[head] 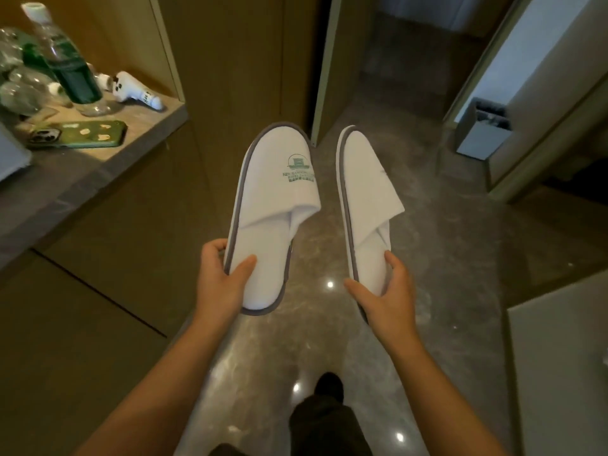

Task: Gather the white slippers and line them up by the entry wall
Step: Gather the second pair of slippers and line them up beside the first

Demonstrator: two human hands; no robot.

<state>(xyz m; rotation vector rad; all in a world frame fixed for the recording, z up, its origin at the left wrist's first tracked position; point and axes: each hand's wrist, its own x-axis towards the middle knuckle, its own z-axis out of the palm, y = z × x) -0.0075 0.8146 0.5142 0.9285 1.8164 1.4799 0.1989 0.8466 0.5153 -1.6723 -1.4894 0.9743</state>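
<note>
Two hands, two slippers, floor open

floor: glossy dark marble, ceiling lights glinting off it, a person's dark shoe planted on it, grey bin stood far right | counter: stone top, held a green-cased phone lying flat, green-label bottle upright, a small white gadget, maybe a toy
</note>
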